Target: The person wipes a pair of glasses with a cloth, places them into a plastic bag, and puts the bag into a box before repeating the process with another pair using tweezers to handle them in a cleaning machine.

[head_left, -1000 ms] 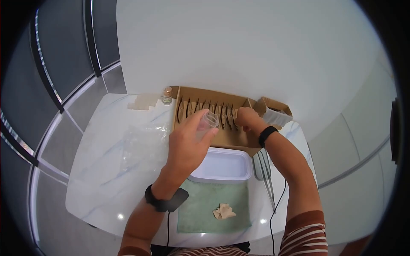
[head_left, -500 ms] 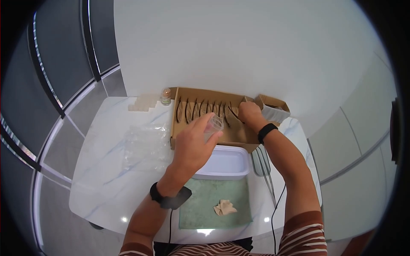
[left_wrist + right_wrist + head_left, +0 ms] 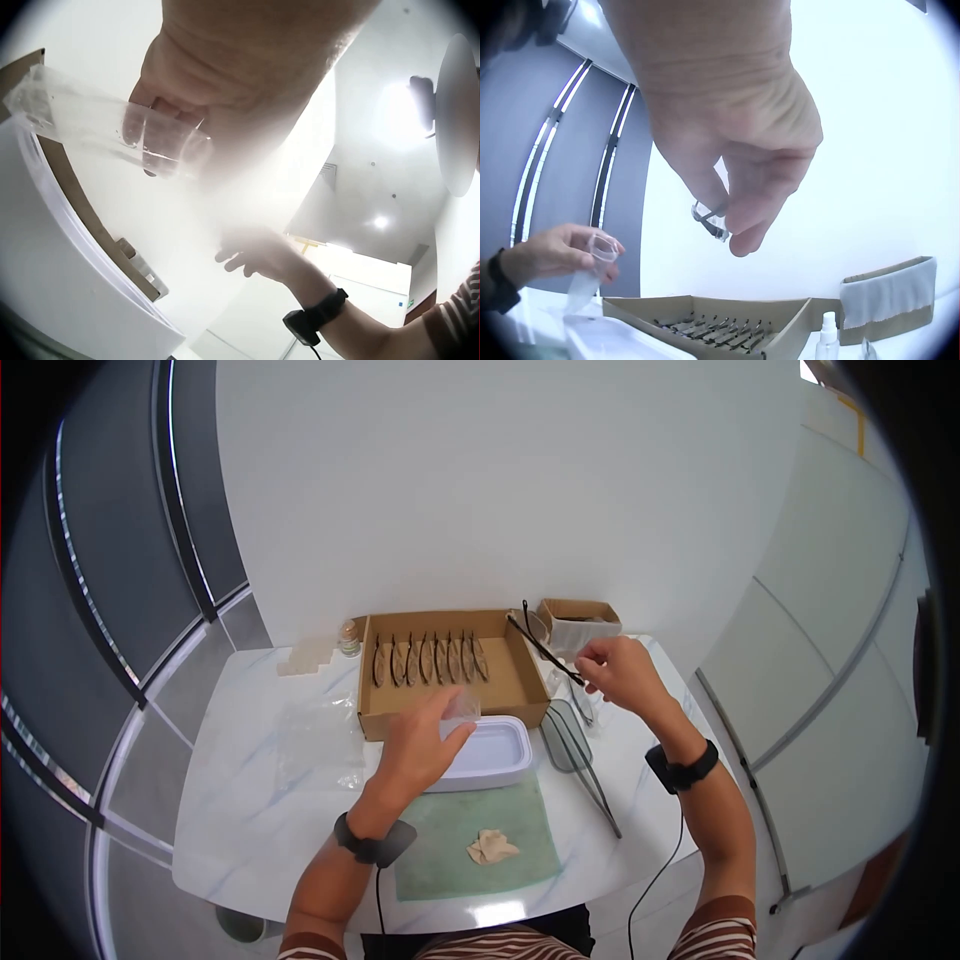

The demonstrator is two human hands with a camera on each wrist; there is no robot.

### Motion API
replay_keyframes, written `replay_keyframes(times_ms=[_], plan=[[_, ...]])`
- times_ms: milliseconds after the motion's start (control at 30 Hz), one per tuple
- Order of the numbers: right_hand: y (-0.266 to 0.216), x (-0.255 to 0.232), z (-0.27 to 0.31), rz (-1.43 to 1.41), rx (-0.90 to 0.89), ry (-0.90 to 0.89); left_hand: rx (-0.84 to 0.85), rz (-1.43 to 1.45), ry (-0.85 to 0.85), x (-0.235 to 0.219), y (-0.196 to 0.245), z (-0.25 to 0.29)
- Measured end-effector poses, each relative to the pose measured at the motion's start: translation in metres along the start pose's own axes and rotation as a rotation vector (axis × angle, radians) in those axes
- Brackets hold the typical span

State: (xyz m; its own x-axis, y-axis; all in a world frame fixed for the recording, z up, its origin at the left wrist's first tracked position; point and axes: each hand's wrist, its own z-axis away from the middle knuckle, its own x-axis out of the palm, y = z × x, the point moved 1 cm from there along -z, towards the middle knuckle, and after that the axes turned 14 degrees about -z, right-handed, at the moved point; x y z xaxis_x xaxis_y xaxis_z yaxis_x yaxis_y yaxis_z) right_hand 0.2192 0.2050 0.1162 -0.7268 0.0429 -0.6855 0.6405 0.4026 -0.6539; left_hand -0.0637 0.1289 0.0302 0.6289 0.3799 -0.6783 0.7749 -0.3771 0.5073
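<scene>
My right hand (image 3: 620,675) pinches a pair of glasses (image 3: 545,647) by a dark temple, in the air right of the cardboard box (image 3: 515,660). In the right wrist view, the glasses (image 3: 711,225) show small between thumb and fingers, mostly hidden by the hand. A row of several more glasses (image 3: 425,660) stands inside the box. Over the white plastic tub (image 3: 512,765), my left hand (image 3: 415,745) holds a clear plastic cup (image 3: 82,120), tilted, fingers curled round its side.
On the green cloth (image 3: 430,870) lies a crumpled beige cloth (image 3: 491,847). Long metal tongs (image 3: 595,790) lie to the right. A small cardboard box (image 3: 580,612), a spray bottle (image 3: 827,341), a jar (image 3: 349,642) and a clear plastic bag (image 3: 320,745) stand or lie around.
My right hand has lifted the glasses out of the cardboard box and carried them right and towards me. The left hand still holds the cup over the tub. The head view has shifted.
</scene>
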Motion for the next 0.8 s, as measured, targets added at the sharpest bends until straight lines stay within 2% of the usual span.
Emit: replay_keyframes(times_ms=[67,233,300,467,800], plan=[[-0.006,-0.015,0.03,-0.158,0.083,-0.061,0.02,-0.037,-0.053,0.006,0.009,0.006],[-0.007,-0.039,0.071,-0.276,0.192,-0.126,0.145,-0.029,-0.089,0.023,0.026,0.015],[-0.004,-0.042,0.077,-0.256,0.253,-0.279,0.17,-0.033,-0.094,0.026,0.031,0.016],[0.0,-0.038,0.081,-0.199,0.264,-0.401,0.198,0.007,-0.074,0.033,0.029,0.018],[-0.001,-0.024,0.074,-0.168,0.267,-0.521,0.254,-0.035,-0.017,0.036,0.027,0.02]])
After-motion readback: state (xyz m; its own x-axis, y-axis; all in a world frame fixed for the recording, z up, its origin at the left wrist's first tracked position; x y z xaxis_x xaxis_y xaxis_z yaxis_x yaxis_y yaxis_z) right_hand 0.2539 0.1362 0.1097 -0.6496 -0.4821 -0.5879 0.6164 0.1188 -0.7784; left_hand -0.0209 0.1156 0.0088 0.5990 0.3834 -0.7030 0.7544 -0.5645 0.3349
